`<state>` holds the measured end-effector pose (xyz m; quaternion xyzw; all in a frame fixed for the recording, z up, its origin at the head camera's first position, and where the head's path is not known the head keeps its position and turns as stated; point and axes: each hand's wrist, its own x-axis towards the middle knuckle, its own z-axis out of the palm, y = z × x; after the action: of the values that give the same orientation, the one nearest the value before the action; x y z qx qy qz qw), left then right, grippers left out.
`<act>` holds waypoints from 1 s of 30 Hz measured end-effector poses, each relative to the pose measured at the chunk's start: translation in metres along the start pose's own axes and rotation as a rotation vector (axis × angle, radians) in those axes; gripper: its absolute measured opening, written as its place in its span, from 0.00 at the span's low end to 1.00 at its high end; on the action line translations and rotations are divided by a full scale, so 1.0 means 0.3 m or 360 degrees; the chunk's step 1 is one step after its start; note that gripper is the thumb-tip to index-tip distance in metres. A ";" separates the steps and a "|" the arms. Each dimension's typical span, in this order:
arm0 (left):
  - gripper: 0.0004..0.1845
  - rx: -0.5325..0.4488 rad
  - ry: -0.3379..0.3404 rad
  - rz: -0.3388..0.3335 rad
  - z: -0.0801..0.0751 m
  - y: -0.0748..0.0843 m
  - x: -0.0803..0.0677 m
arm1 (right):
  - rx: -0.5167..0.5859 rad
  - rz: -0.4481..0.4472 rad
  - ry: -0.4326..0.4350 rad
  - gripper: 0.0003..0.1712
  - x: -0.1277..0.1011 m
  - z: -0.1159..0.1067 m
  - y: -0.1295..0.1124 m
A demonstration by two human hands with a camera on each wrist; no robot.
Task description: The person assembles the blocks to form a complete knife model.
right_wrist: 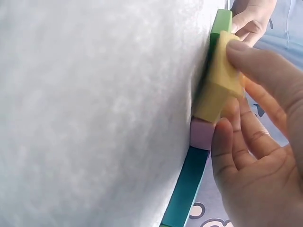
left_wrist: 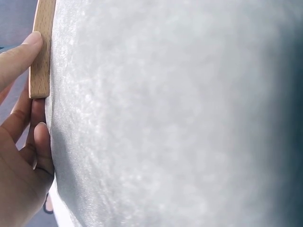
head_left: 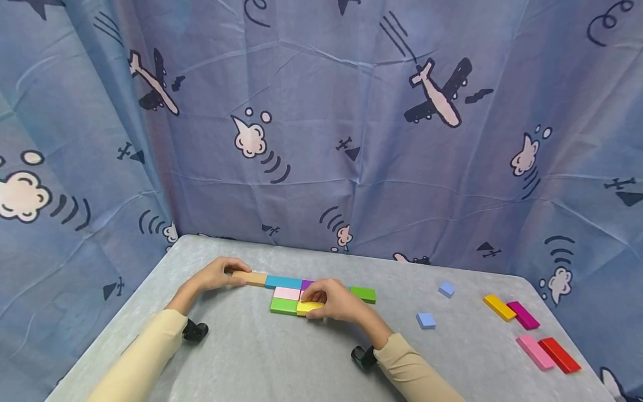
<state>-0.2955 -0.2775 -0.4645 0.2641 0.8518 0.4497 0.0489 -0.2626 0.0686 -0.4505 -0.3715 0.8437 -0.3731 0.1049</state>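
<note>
On the grey table (head_left: 261, 357) lies a flat patch of coloured blocks. My left hand (head_left: 232, 272) pinches the left end of a wooden block (head_left: 255, 278); in the left wrist view the thumb (left_wrist: 19, 56) presses that wooden block (left_wrist: 41, 47) from the side. A cyan block (head_left: 283, 282), a pink block (head_left: 287, 293) and a green block (head_left: 283, 306) lie beside it. My right hand (head_left: 317, 304) pinches a yellow block (head_left: 307, 306) next to the green one. In the right wrist view the yellow block (right_wrist: 215, 90) is slightly tilted, above a pink block (right_wrist: 202, 134) and a teal block (right_wrist: 187, 189).
Another green block (head_left: 363, 294) lies right of my right hand. Two small blue squares (head_left: 426, 320) lie further right. Near the right edge are an orange block (head_left: 499, 307), a magenta block (head_left: 523, 315), a pink block (head_left: 535, 352) and a red block (head_left: 559, 354). A printed curtain hangs behind.
</note>
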 end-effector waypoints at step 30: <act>0.14 -0.0054 -0.0034 -0.0094 -0.005 0.063 -0.005 | 0.0063 0.0038 -0.0022 0.17 -0.042 -0.033 0.051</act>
<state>-0.2871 -0.2709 -0.4489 0.2429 0.8508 0.4597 0.0759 -0.2666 0.0898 -0.4558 -0.3618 0.8397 -0.3860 0.1226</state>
